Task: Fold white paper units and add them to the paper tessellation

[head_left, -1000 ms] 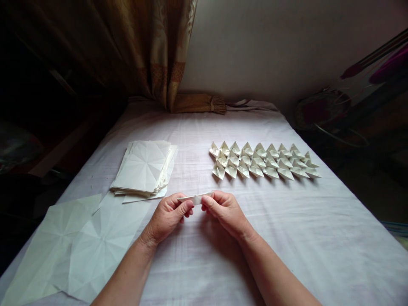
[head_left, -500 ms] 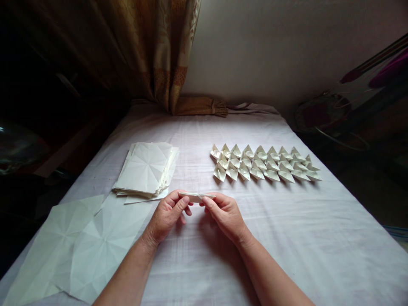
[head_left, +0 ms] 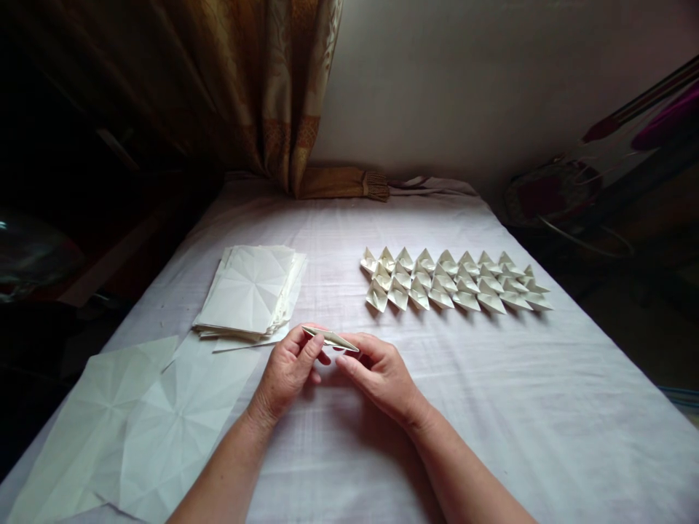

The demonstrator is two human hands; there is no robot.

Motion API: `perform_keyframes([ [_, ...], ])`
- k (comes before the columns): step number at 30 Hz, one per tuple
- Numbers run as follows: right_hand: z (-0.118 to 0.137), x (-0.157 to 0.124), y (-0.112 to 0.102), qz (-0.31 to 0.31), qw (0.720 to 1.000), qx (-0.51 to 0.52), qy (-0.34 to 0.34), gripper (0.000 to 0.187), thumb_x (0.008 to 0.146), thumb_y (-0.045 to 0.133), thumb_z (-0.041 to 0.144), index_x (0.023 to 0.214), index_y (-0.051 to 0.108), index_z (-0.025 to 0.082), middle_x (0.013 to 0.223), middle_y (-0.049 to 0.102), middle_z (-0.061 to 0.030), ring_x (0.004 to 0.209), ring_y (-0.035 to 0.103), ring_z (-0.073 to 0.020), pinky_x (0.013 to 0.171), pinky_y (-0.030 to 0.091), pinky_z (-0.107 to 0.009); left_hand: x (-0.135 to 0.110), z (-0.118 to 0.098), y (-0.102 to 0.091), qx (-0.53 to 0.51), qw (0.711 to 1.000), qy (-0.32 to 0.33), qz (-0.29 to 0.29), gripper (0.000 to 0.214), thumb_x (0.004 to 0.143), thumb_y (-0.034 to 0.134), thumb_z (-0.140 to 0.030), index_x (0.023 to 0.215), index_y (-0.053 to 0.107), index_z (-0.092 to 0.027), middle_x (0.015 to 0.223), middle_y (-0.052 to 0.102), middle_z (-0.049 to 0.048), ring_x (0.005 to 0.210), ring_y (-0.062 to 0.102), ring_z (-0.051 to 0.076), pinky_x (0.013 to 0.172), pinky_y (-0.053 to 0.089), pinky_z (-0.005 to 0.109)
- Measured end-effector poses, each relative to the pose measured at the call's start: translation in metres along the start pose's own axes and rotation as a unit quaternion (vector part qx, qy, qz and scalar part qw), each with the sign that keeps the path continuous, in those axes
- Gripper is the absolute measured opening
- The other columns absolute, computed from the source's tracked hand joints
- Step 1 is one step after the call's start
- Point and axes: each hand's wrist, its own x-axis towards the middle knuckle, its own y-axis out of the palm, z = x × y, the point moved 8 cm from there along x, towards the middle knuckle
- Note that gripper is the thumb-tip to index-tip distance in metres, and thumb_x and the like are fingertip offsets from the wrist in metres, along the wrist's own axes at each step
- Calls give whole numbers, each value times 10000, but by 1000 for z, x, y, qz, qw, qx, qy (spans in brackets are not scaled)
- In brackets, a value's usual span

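Note:
A small piece of folded white paper (head_left: 334, 339), narrow and layered, is held above the bed in front of me. It slants down toward the right, its edges turned up to me. My left hand (head_left: 292, 367) pinches its left end between thumb and fingers. Around its right end is my right hand (head_left: 382, 371), the fingers behind the paper and the thumb just below its edge. The fingertips behind the paper are partly hidden. Beyond my right hand, several folded paper boats (head_left: 445, 280) stand in close rows.
Left of my hands lies a stack of creased paper sheets (head_left: 245, 287). Nearer, loose creased sheets (head_left: 180, 415) overlap at the left edge. All rest on a pale bedsheet (head_left: 338, 225). A gold-brown curtain (head_left: 295, 94) hangs at the back, beside a wall (head_left: 437, 87).
The folded paper has turned from nearly level to slanting down rightward, showing more of its layered edge. My right thumb has slipped off its face to a spot lower and further left.

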Motion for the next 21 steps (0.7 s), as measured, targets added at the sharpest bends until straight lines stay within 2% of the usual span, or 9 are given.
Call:
perform_keyframes([
  [2,4,1,-2,8,1000,4,-5,235,884,594,353,1013,747,229,922,739,-52,849,653,-198,764,497,-308,0,0,2,9,1000,1,8,487,781,633,-605,970,610,-157,792,643,35,641,599,135,417,472,176],
  [6,4,3,-7,-20,1000,-16,5,265,896,558,368,815,748,203,790,727,-47,760,647,-177,733,488,-292,0,-1,7,48,998,-6,35,490,773,644,-594,963,647,-142,702,627,20,565,569,120,418,455,182],
  [11,-6,1,-2,-19,998,-25,52,234,848,623,379,836,754,185,774,739,-47,673,634,-162,650,471,-266,-2,-1,11,94,994,-9,54,506,781,647,-548,1065,672,-129,644,605,-2,481,520,97,427,439,193],
  [17,-5,0,-6,-59,994,-74,53,252,828,576,325,702,727,167,614,681,-17,544,556,-119,548,406,-228,-2,1,12,129,989,-2,69,460,815,601,-468,1099,668,-112,608,567,-23,448,486,81,434,429,189],
  [21,-8,0,-8,-77,992,-81,63,254,810,551,313,713,727,158,593,661,-13,528,533,-111,537,397,-222,-3,-2,14,135,988,-7,75,497,798,591,-431,1163,650,-99,598,565,-27,447,481,84,439,431,193],
])
